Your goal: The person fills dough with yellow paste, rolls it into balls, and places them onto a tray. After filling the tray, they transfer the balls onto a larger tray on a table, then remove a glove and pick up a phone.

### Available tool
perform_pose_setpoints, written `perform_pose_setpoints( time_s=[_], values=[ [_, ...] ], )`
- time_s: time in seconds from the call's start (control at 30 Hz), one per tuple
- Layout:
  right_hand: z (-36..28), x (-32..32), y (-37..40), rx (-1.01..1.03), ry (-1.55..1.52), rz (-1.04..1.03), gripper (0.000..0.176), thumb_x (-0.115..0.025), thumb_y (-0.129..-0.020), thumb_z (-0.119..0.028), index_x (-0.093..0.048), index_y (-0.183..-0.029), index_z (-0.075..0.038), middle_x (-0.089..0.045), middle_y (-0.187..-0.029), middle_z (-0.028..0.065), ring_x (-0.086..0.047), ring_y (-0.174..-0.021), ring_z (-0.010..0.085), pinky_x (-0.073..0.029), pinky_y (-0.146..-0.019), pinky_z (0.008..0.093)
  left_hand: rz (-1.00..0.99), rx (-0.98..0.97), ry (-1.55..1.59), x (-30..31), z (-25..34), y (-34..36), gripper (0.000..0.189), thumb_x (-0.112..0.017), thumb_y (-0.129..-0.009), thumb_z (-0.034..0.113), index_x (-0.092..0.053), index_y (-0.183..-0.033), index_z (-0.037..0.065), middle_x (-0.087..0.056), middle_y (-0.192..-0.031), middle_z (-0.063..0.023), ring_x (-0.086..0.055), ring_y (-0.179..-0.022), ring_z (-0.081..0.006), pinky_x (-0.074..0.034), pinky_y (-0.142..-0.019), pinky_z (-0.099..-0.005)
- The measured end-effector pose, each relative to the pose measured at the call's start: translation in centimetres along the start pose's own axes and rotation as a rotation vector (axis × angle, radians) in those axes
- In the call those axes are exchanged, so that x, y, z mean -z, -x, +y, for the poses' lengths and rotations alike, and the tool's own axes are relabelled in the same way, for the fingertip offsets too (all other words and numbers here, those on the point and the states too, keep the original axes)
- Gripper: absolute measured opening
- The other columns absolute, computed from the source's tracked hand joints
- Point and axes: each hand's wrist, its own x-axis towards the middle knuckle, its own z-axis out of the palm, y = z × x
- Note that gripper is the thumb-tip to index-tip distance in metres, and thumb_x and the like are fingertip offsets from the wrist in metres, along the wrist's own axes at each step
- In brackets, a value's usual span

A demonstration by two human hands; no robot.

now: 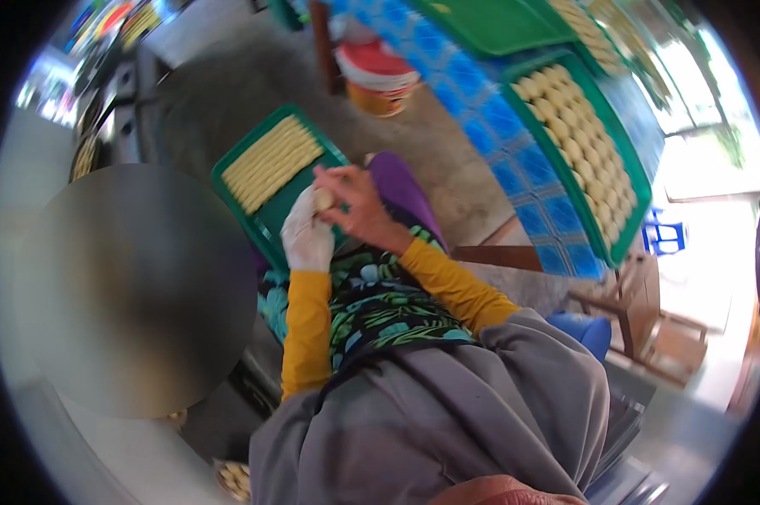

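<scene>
My left hand (307,234), in a white glove, is raised over the near right part of a green tray (266,229). A small pale piece of dough (323,199) sits between its fingertips and those of my bare right hand (360,208). The right fingers are bent around the piece from the right side, with thumb and forefinger on either side of it. On the tray, which rests at my lap, pale yellow dough pieces (272,162) lie in close, straight rows at the far side. Parts of the left fingers are hidden.
To the right, a table with a blue tiled cloth (514,172) bears a green tray (635,181) of round dough balls (578,139) and another green tray (489,25). A red-lidded bucket (377,80) stands on the floor. A large blurred grey disc (136,290) covers the left.
</scene>
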Motion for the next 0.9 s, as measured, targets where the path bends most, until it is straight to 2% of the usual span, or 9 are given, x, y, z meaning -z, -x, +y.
perform_pose_setpoints(
  time_s=[0.13, 0.27, 0.33, 0.43, 0.53, 0.67, 0.8, 0.87, 0.9],
  values=[
    [0.0, -1.5, 1.5, -0.217, -0.175, 0.123, 0.060, -0.077, -0.071, -0.003, -0.058, -0.128, -0.002, -0.065, -0.105, 0.0115, -0.061, -0.093, 0.0236, -0.049, -0.082, 0.0337, 0.022, -0.102, 0.010, -1.2, -0.9, 0.4, 0.033, -0.057, -0.096, 0.017, -0.057, -0.120, -0.005, -0.060, -0.119, -0.0153, -0.061, -0.105, -0.0230, -0.051, -0.086, -0.0340],
    [1.3, -2.5, 2.2, -0.425, -0.383, 0.194, 0.049, -0.074, -0.074, 0.002, -0.062, -0.122, -0.001, -0.066, -0.098, 0.0092, -0.061, -0.080, 0.0145, -0.052, -0.072, 0.0279, 0.055, -0.138, -0.087, -2.5, -1.9, 1.0, 0.032, -0.058, -0.096, 0.018, -0.059, -0.116, -0.006, -0.063, -0.114, -0.0137, -0.063, -0.097, -0.0201, -0.050, -0.084, -0.0319],
    [1.7, -1.6, 2.2, -0.724, -0.730, 0.076, 0.041, -0.070, -0.075, 0.007, -0.064, -0.116, 0.001, -0.065, -0.094, 0.0062, -0.059, -0.077, 0.0098, -0.052, -0.069, 0.0252, 0.049, -0.118, -0.225, -2.5, -1.5, 1.4, 0.029, -0.060, -0.095, 0.017, -0.062, -0.111, -0.008, -0.067, -0.102, -0.0118, -0.063, -0.088, -0.0164, -0.049, -0.080, -0.0281],
    [2.5, 0.1, 1.9, -0.707, -0.910, -0.036, 0.040, -0.069, -0.074, 0.007, -0.063, -0.114, 0.004, -0.065, -0.092, 0.0065, -0.060, -0.078, 0.0106, -0.051, -0.069, 0.0257, -0.098, -0.195, -0.424, -2.2, -0.6, 2.0, 0.024, -0.061, -0.093, 0.014, -0.065, -0.104, -0.008, -0.069, -0.090, -0.0102, -0.063, -0.080, -0.0140, -0.049, -0.076, -0.0251],
    [2.1, 1.6, 1.1, -0.755, -0.906, -0.052, 0.039, -0.068, -0.074, 0.006, -0.062, -0.113, 0.006, -0.064, -0.089, 0.0061, -0.060, -0.078, 0.0118, -0.052, -0.071, 0.0254, -0.039, -0.186, -0.384, -3.4, -0.4, 2.1, 0.020, -0.063, -0.091, 0.009, -0.065, -0.101, -0.008, -0.069, -0.087, -0.0100, -0.063, -0.078, -0.0125, -0.048, -0.075, -0.0228],
    [2.2, 1.8, 0.3, -0.725, -0.913, -0.054, 0.040, -0.069, -0.074, 0.002, -0.061, -0.114, 0.007, -0.063, -0.087, 0.0056, -0.061, -0.078, 0.0125, -0.051, -0.071, 0.0258, 0.040, -0.121, -0.229, -3.7, -1.0, 1.1, 0.021, -0.066, -0.089, 0.009, -0.065, -0.103, -0.007, -0.069, -0.088, -0.0094, -0.064, -0.076, -0.0132, -0.050, -0.070, -0.0234],
    [2.2, 2.1, -0.4, -0.554, -0.629, -0.085, 0.043, -0.069, -0.074, 0.001, -0.061, -0.116, 0.003, -0.064, -0.090, 0.0061, -0.061, -0.081, 0.0137, -0.050, -0.070, 0.0281, 0.063, 0.055, -0.128, -4.5, -0.6, 2.0, 0.021, -0.064, -0.092, 0.013, -0.065, -0.106, -0.003, -0.068, -0.097, -0.0118, -0.065, -0.080, -0.0152, -0.053, -0.069, -0.0271],
    [1.4, 1.9, -0.5, 0.069, 0.184, 0.078, 0.042, -0.070, -0.076, -0.001, -0.062, -0.116, 0.001, -0.063, -0.090, 0.0068, -0.062, -0.083, 0.0161, -0.049, -0.075, 0.0291, 0.051, 0.062, -0.026, -4.2, -0.8, 1.3, 0.020, -0.062, -0.093, 0.013, -0.065, -0.105, -0.002, -0.066, -0.102, -0.0133, -0.065, -0.086, -0.0182, -0.056, -0.074, -0.0319],
    [1.0, 2.0, -0.5, 0.124, 0.112, 0.009, 0.037, -0.069, -0.077, -0.002, -0.064, -0.114, 0.000, -0.063, -0.094, 0.0081, -0.061, -0.089, 0.0181, -0.047, -0.078, 0.0295, 0.003, 0.077, 0.071, -4.2, -0.8, 1.3, 0.020, -0.062, -0.093, 0.012, -0.064, -0.105, -0.003, -0.066, -0.103, -0.0131, -0.065, -0.088, -0.0197, -0.056, -0.077, -0.0335]
  ],
)
